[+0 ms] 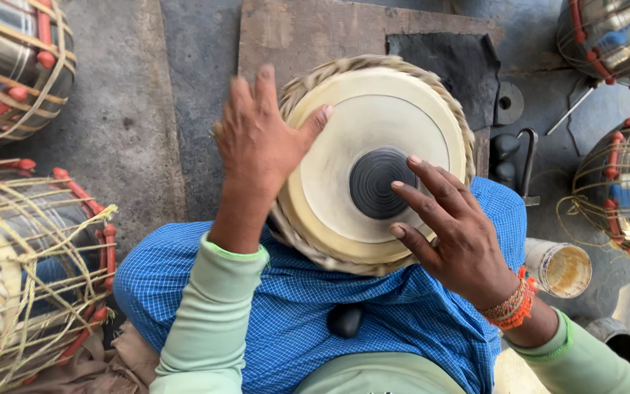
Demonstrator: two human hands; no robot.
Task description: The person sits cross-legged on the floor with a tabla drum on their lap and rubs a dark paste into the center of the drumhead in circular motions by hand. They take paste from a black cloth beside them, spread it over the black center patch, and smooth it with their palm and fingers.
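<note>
Currently I see the drum (373,164) resting on my lap, head laced and black patch in place. Left hand (260,138), fingers spread, cups its rim; right hand (453,226) taps near the patch, fingers extended. Probably only tuning remains.

Bright, even daylight with soft shadows; the left hand (257,142) is motion-blurred, the edges slightly bowed.

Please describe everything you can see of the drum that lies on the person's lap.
The drum rests tilted on a blue checked cloth over the lap, its head facing up. The skin is cream, with a paler inner ring and a black round patch in the middle. A braided, straw-coloured hoop runs around the rim. The left hand holds the left edge; the right hand has fingertips on the black patch.
</note>
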